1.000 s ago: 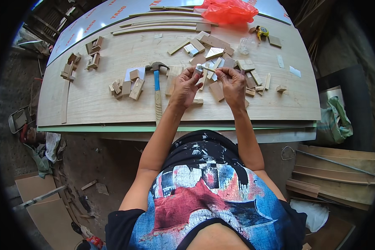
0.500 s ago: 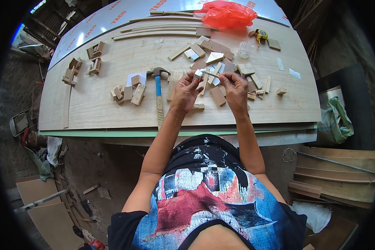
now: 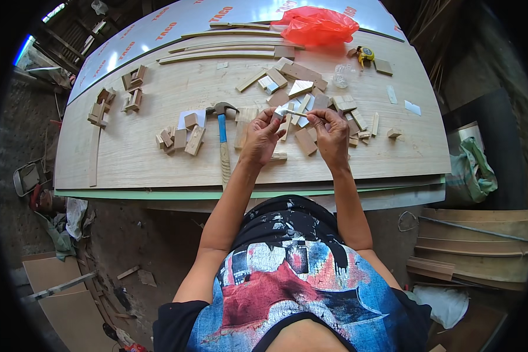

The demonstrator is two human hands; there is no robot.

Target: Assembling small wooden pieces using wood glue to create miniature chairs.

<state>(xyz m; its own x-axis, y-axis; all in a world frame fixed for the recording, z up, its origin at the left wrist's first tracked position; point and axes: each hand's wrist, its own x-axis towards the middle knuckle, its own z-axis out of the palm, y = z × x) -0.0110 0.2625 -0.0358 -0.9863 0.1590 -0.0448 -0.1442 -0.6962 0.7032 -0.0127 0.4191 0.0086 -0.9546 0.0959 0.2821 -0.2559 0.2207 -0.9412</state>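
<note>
My left hand pinches a small block with a white face, held above the table. My right hand grips a thin wooden stick, whose far end meets the white part of the block. Whether the white is glue, paint or something else is too small to tell. Beneath and beyond both hands lies a loose heap of wooden offcuts. Just left of my left hand rests a claw hammer with a blue and wood handle.
Several small wood pieces lie left of the hammer, and assembled little blocks stand farther left. Long wooden strips, a red plastic bag and a yellow tape measure lie toward the far side of the plywood tabletop.
The stick has tilted nearer to level against the block, and my right hand has shifted slightly lower. My left hand keeps hold of the block.
</note>
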